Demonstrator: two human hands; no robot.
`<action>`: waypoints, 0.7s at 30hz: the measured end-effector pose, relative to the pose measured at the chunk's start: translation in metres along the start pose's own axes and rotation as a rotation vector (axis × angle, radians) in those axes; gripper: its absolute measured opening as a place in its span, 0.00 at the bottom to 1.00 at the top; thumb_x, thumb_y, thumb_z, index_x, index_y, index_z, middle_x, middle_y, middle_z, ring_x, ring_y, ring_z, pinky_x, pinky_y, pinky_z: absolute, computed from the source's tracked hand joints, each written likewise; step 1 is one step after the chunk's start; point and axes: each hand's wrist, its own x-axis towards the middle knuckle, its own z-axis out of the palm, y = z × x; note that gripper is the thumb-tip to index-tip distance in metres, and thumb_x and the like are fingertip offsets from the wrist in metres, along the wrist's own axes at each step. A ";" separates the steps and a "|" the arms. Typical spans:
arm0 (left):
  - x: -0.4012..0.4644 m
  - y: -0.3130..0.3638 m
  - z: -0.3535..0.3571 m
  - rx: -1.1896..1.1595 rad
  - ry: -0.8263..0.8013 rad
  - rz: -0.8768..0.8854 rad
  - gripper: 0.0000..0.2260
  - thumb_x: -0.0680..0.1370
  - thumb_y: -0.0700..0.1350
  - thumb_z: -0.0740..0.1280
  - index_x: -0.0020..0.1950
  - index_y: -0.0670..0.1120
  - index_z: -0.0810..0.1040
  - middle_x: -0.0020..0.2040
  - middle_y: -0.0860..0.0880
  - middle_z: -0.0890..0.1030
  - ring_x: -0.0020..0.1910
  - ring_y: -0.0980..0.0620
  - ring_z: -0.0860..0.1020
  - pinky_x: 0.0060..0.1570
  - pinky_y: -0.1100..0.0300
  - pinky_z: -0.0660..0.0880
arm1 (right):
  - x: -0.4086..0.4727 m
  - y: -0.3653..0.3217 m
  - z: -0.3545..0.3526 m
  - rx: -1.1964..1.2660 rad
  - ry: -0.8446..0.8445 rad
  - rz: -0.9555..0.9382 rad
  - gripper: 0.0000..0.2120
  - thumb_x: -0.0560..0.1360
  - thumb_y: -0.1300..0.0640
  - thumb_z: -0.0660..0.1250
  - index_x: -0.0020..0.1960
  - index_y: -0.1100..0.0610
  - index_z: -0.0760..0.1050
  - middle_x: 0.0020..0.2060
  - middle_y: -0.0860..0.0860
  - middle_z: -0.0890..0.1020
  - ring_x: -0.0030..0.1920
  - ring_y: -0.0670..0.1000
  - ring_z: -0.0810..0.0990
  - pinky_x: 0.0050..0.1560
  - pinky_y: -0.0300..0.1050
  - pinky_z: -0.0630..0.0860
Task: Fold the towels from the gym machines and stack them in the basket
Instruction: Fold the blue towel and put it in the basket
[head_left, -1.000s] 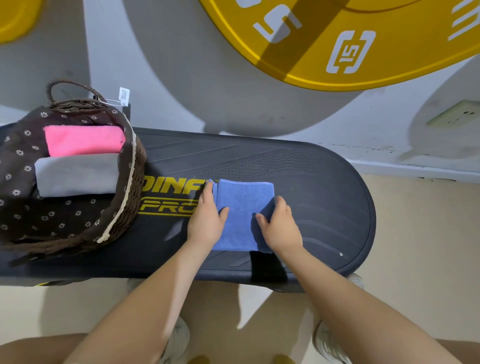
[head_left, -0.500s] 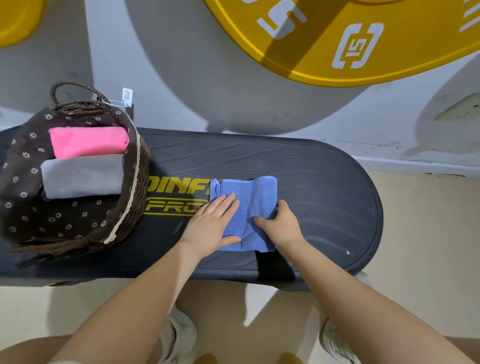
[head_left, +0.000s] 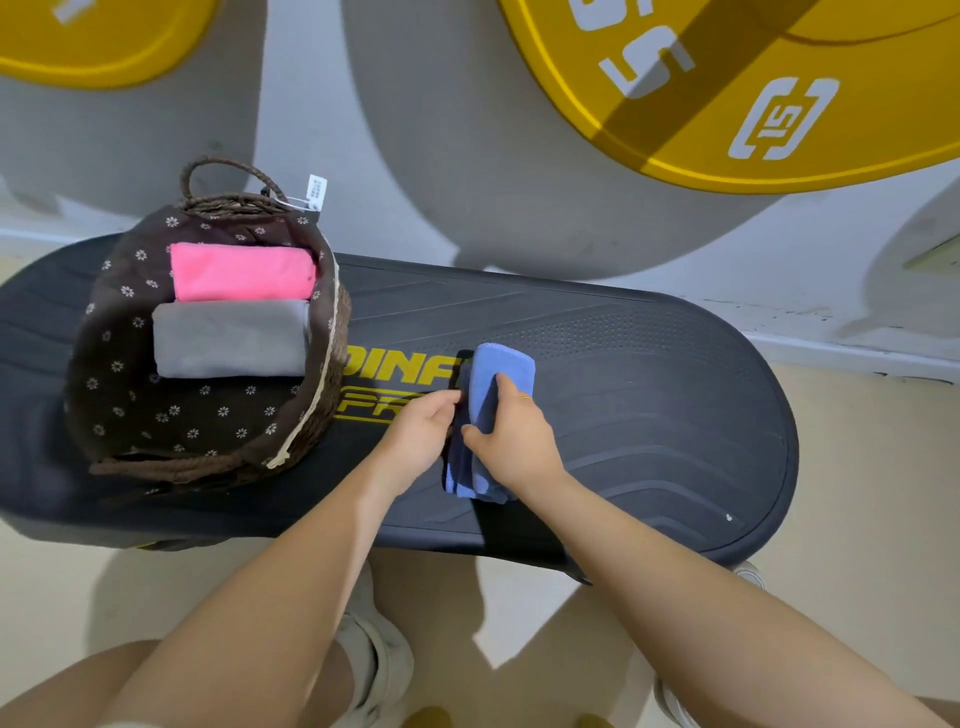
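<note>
Blue towel (head_left: 501, 371), pink towel (head_left: 241, 273) (grey towel (head_left: 228, 340) beside)

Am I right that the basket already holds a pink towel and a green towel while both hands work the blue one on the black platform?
Not quite. The second towel in the basket is grey, not green; the head view shows it just in front of the pink towel. The rest holds: the left hand and right hand are both on the blue towel on the black platform.
</note>
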 end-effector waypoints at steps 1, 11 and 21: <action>-0.001 0.003 -0.001 -0.050 0.001 -0.026 0.15 0.82 0.44 0.54 0.65 0.47 0.74 0.62 0.48 0.78 0.61 0.50 0.76 0.65 0.49 0.71 | 0.001 -0.002 0.005 0.002 -0.024 -0.023 0.22 0.74 0.54 0.66 0.63 0.61 0.62 0.48 0.58 0.75 0.44 0.57 0.73 0.41 0.44 0.65; 0.014 0.012 0.008 0.273 0.152 0.075 0.13 0.78 0.40 0.63 0.62 0.40 0.73 0.59 0.43 0.79 0.56 0.44 0.77 0.58 0.49 0.74 | -0.001 0.009 0.007 -0.050 0.062 0.023 0.17 0.75 0.56 0.65 0.63 0.55 0.67 0.57 0.55 0.73 0.53 0.58 0.77 0.47 0.49 0.74; 0.015 0.008 -0.001 0.222 0.129 0.029 0.30 0.77 0.38 0.64 0.76 0.45 0.55 0.55 0.43 0.80 0.55 0.43 0.78 0.57 0.47 0.74 | 0.002 0.015 0.016 0.451 -0.103 0.423 0.22 0.69 0.55 0.72 0.56 0.59 0.64 0.53 0.54 0.74 0.50 0.54 0.73 0.45 0.48 0.72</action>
